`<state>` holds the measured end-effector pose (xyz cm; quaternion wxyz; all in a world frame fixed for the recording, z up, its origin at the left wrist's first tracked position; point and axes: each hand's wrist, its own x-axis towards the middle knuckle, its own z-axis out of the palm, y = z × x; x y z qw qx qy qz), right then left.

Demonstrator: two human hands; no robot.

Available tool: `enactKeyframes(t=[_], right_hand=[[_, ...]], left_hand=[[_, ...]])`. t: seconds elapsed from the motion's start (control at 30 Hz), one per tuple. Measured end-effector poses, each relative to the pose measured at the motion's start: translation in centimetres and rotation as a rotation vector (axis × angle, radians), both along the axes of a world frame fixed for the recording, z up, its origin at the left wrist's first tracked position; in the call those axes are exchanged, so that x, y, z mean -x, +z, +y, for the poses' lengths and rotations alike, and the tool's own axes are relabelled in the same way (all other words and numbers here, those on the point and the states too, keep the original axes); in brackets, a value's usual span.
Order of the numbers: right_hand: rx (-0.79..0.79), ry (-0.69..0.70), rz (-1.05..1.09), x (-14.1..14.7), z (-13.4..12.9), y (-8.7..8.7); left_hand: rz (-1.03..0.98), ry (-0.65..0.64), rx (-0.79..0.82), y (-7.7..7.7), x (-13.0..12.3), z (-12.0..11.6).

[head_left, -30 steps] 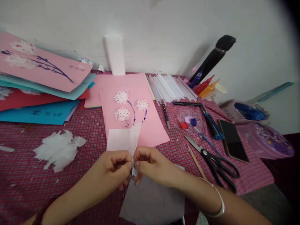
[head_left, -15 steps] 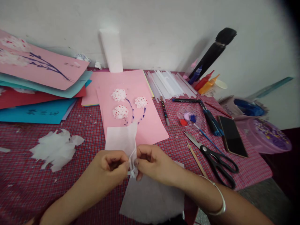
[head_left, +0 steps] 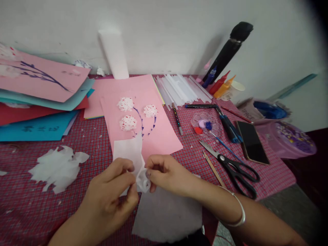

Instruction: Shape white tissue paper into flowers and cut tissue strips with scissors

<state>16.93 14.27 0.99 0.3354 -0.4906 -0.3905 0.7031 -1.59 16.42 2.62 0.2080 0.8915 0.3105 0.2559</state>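
My right hand (head_left: 166,172) pinches a gathered sheet of thin white tissue paper (head_left: 143,179) near the table's front. At the left side of the same paper, my left hand (head_left: 115,186) has its fingers bent around the paper's edge. The paper's flat upper part covers the lower end of a pink sheet (head_left: 164,136) bearing three white, red-speckled puffs (head_left: 128,123) and dashed purple stems. Another thin white sheet (head_left: 169,215) lies below my hands. A crumpled heap of white tissue (head_left: 58,167) rests at the left.
On the right lie scissors (head_left: 228,164), a wooden stick (head_left: 214,169), a paint palette (head_left: 206,124), a cutter (head_left: 228,124) and a phone (head_left: 252,141). Glue sticks (head_left: 181,89) and paint bottles (head_left: 224,87) stand or lie behind. Coloured cards (head_left: 38,124) are piled left.
My left hand has shifted slightly left and its fingers have spread somewhat. The gathered paper now looks looser and rounder beside my right fingertips. The view has shifted slightly.
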Motion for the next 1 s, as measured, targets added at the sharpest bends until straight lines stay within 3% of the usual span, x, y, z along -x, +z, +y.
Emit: enactKeyframes(t=[0.07, 0.17, 0.27, 0.33, 0.47, 0.7, 1.0], right_hand=[[-0.020, -0.002, 0.008, 0.0, 0.1, -0.3], [-0.018, 0.001, 0.052, -0.1, 0.3, -0.4], [0.013, 0.037, 0.113, -0.2, 0.6, -0.1], [0.036, 0.068, 0.139, -0.3, 0.8, 0.3], [0.093, 0.093, 0.153, -0.5, 1.0, 0.6], [0.148, 0.085, 0.183, -1.1, 1.1, 0.4], [0.126, 0.064, 0.086, -0.9, 1.3, 0.5]], left_hand=[[-0.025, -0.032, -0.118, -0.1, 0.3, 0.2], [0.026, -0.199, -0.212, 0.3, 0.7, 1.0], [0.079, -0.371, -0.171, 1.1, 0.8, 2.2], [0.075, -0.418, -0.123, 1.5, 0.6, 2.8], [0.016, -0.418, -0.027, 1.6, 0.1, 3.4], [-0.053, -0.358, 0.124, 0.2, -0.1, 3.5], [0.051, -0.387, -0.009, 1.2, -0.1, 3.3]])
